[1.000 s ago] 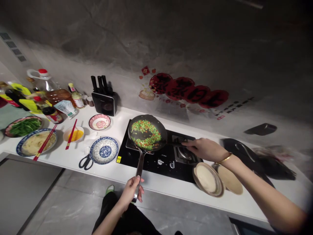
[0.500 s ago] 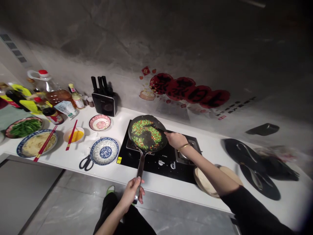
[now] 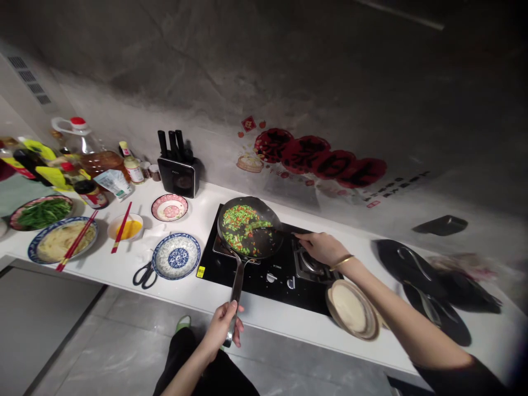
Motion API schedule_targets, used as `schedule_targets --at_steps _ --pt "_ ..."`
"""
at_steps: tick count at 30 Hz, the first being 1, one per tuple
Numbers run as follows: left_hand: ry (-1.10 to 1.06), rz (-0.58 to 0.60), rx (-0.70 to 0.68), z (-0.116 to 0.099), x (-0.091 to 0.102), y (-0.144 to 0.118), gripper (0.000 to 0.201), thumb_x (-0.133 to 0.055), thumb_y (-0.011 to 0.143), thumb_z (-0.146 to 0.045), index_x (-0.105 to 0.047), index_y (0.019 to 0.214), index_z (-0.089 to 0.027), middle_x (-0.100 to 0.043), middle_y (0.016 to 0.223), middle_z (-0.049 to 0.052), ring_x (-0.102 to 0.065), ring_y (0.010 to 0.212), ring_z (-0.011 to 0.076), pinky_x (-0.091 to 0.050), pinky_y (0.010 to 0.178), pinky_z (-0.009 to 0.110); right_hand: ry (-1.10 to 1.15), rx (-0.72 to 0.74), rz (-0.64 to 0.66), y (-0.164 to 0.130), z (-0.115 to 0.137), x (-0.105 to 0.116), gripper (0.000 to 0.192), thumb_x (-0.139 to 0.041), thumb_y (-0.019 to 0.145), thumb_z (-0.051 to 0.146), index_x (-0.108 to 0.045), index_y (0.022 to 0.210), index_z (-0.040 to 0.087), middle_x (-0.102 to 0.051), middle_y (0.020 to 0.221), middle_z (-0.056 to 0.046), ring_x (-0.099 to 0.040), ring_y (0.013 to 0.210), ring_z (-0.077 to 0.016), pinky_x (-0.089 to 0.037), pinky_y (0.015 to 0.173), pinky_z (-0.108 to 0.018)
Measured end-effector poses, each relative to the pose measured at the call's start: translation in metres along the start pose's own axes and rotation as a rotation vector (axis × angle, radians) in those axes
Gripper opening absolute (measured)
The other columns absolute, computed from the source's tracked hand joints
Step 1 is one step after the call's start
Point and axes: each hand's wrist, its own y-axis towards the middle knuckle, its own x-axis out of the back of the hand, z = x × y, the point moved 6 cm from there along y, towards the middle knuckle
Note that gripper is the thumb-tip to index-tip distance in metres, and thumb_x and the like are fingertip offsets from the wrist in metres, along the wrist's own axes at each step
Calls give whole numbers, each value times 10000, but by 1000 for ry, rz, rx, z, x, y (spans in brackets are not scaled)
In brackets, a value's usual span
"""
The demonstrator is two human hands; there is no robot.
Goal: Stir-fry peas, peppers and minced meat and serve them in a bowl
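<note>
A dark frying pan rests over the left burner of the black gas stove. My left hand is wrapped round its long metal handle. Diced green and orange vegetables lie mostly on the pan's left side, with bare surface at the right. My right hand, wearing a gold bangle, is closed on the handle of a dark spatula that reaches over the pan's right rim. The blade sits among the vegetables, and its outline is hard to make out against the dark pan.
Left of the stove are a blue-patterned plate, scissors, a bowl of yellow liquid with red chopsticks, and a noodle dish. A knife block and bottles stand behind. A round wooden item and dark lids lie right.
My right hand has moved right, away from the pan's rim, drawing the spatula back. Vegetables have shifted within the pan. My left hand keeps its hold on the handle.
</note>
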Motion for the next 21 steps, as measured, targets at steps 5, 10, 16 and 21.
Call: schedule_targets --at_steps 5,10,16,21 --pt "-2 -2 6 5 2 3 628 -477 668 -700 -522 899 -118 -560 503 -13 -477 319 107 -397 359 240 191 24 -105 40 39 -21 400 -341 879 251 -576 1200 209 -645 1109 -53 -615 979 -186 -447 858 -264" --pt "20 -2 2 3 3 3 633 -485 661 -698 -521 903 -114 -566 510 -10 -478 317 111 -386 362 244 103 129 -76 29 70 -13 390 -358 873 246 -577 1196 240 -671 1053 -64 -630 943 -212 -469 811 -305" --pt "18 17 -3 4 2 2 598 -478 690 -673 -527 903 -117 -566 514 -14 -484 322 105 -380 371 233 15 110 -8 -28 29 27 369 -376 870 266 -604 1160 281 -687 1011 -45 -641 903 -217 -477 753 -299" --pt "11 16 -4 5 2 4 617 -473 680 -689 -525 900 -114 -570 510 -10 -480 313 107 -381 359 237 19 207 102 -55 37 22 353 -401 855 236 -634 1113 294 -706 943 -30 -656 824 -178 -473 704 -249"
